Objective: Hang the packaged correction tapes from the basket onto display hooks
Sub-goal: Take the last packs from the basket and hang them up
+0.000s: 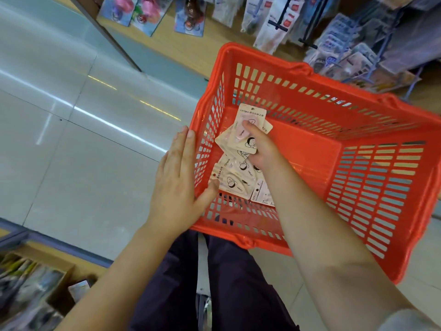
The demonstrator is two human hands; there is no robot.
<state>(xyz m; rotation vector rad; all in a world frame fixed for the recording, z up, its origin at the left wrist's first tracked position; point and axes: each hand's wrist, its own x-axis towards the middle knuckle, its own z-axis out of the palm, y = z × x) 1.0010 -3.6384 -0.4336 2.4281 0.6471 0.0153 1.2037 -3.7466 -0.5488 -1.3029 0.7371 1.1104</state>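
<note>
A pale, glossy tiled floor [71, 144] takes up the left half of the view, with streaks of light reflected across it. A wood-toned display wall [191, 44] runs along the top, and hanging stationery packets [269, 17] are seen there on hooks, blurred; further packets in bluish wrappers [346, 51] are crowded at the upper right. A cardboard box of goods [31, 292] is seen at the lower left, also blurred.

A red plastic shopping basket [381, 187] with slotted walls fills the right and centre, above the person's dark trousers [191, 295]. Whether it rests on the lap cannot be told.

The left hand [176, 182] is laid flat against the outside of the basket's left wall, fingers straight and together, the thumb hooked over the rim near the corner. Nothing is gripped by it.

The right hand [260, 146] is reached down inside the basket. A packaged correction tape [248, 125] on a cream card is pinched by it, the thumb pressed on the front of the pack over the pink dispenser and the fingers curled behind; the pack is held upright-tilted above the others, near the basket's left wall.

A loose heap of further correction tape packs [236, 177] is spread on the basket floor in the near left corner, overlapping one another, some face up with a cartoon figure printed on them.
</note>
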